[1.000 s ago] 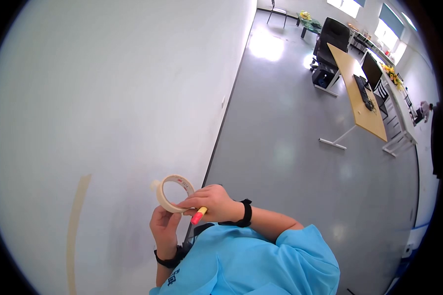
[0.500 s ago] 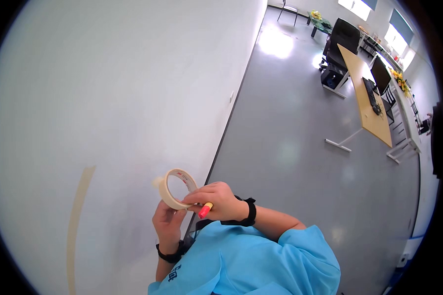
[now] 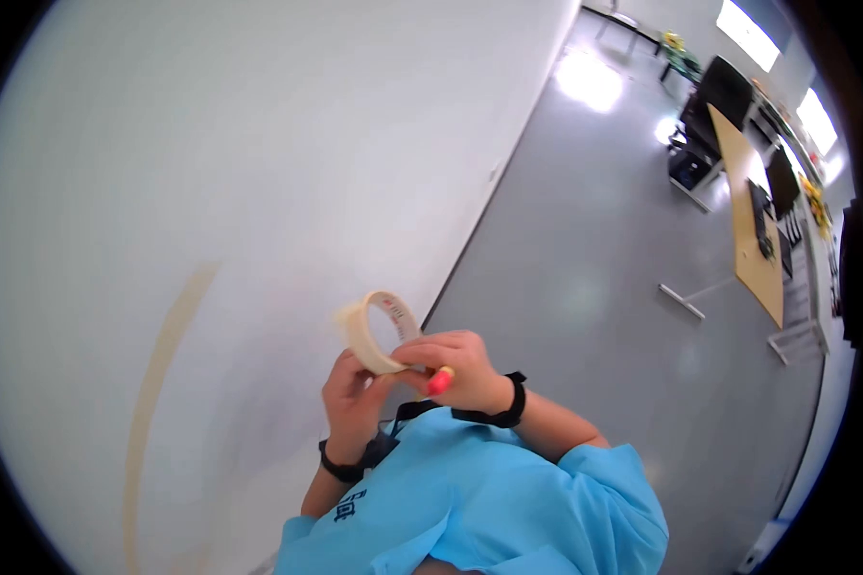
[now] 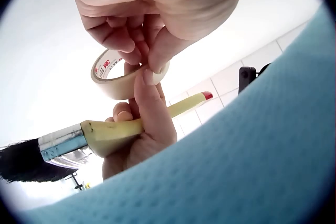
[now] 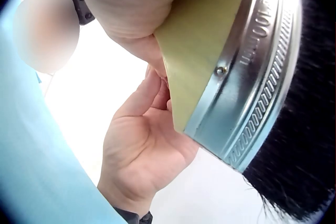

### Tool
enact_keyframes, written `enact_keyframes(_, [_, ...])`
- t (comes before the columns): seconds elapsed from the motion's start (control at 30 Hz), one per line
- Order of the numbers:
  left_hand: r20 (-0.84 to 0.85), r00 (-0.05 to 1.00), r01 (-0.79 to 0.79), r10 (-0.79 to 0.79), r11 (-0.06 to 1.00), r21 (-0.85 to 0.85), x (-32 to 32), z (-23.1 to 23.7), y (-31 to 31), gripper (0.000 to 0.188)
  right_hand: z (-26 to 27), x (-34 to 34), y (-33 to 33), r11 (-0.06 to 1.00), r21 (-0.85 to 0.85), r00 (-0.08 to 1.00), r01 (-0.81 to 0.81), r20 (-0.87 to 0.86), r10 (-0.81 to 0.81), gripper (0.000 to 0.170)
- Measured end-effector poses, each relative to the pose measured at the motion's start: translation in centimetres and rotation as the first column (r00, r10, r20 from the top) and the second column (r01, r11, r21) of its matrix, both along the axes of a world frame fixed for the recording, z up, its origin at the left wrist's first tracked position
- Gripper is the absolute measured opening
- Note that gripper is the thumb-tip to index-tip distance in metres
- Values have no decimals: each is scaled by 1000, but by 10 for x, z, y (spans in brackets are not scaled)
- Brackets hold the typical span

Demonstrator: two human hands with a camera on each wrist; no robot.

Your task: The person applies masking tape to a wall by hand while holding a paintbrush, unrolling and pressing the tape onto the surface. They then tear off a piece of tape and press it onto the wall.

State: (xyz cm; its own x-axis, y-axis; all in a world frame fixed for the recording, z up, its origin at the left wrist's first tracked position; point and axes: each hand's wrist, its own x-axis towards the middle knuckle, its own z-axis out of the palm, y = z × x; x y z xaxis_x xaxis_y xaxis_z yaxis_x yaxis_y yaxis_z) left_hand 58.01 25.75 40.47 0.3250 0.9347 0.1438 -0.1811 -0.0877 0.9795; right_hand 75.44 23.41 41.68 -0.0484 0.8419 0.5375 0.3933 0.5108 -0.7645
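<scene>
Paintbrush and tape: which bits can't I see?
Head view: the paintbrush's bristles, hidden behind the right hand; the tape roll's lettering, too blurred.
Left wrist view: the bristle tips, cut off by the left edge.
Right wrist view: the tape roll, apparently hidden behind the right hand and paintbrush.

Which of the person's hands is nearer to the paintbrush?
Right: the right hand grips the paintbrush by its handle. The left hand is at the tape roll, apart from the brush.
</scene>
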Motion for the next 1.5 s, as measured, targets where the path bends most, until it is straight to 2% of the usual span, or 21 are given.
enact_keyframes(0.1, [-21,999,33,-30,992,118,-4,-5,4,22,-7,-3,4,995,100,1000,26,5,-26,25])
enact_keyframes(0.13, [-30,1000,3,1,993,114,-4,-6,4,22,-9,-4,5,994,103,1000,23,12,-25,26])
enact_keyframes(0.2, [23,999,39,-43,991,125,-3,-7,4,24,-11,-5,9,989,147,1000,9,5,-10,25])
enact_keyframes(0.23, [56,995,72,-78,992,103,-5,-9,5,24,-11,-6,10,985,174,1000,17,9,-19,26])
enact_keyframes(0.37, [180,982,59,-61,998,18,-8,-12,2,33,-16,-2,12,969,247,998,-7,61,-9,27])
enact_keyframes(0.43, [237,971,1,2,1000,-13,-9,-15,4,48,-16,-1,13,962,271,997,-39,75,19,27])
enact_keyframes(0.57, [221,972,-82,82,997,-9,-12,-8,8,56,-15,-1,15,961,257,989,-98,133,65,27])
enact_keyframes(0.67, [234,970,-61,61,998,-10,-15,7,10,59,-16,-2,16,956,252,977,-152,181,108,26])
enact_keyframes(0.77, [211,975,-81,75,996,24,-19,12,10,56,-17,-4,17,942,258,961,-215,229,157,24])
enact_keyframes(0.87, [107,988,-121,112,989,82,-24,10,13,47,-21,-6,22,930,251,944,-268,261,201,24])
enact_keyframes(0.93, [139,978,-172,153,975,137,-26,8,14,32,-22,-8,25,926,241,934,-292,280,222,27])
enact_keyframes(0.97, [139,976,-184,166,973,135,-29,6,15,32,-22,-10,27,922,239,932,-305,272,238,27])
enact_keyframes(1.03, [121,972,-220,204,965,145,-36,3,10,21,-22,-12,27,914,237,927,-330,263,266,27])
enact_keyframes(1.13, [137,951,-291,277,951,104,-40,3,5,16,-22,-15,30,899,213,911,-383,247,330,27])
enact_keyframes(1.27, [148,924,-372,351,917,143,-47,1,2,13,-20,-22,36,859,167,868,-484,215,447,27])
enact_keyframes(1.33, [113,891,-450,441,889,81,-47,5,-4,9,-18,-26,38,839,157,848,-521,203,489,27])
enact_keyframes(1.5, [134,856,-513,500,852,100,-59,4,-12,10,-16,-36,46,782,146,795,-606,129,593,26])
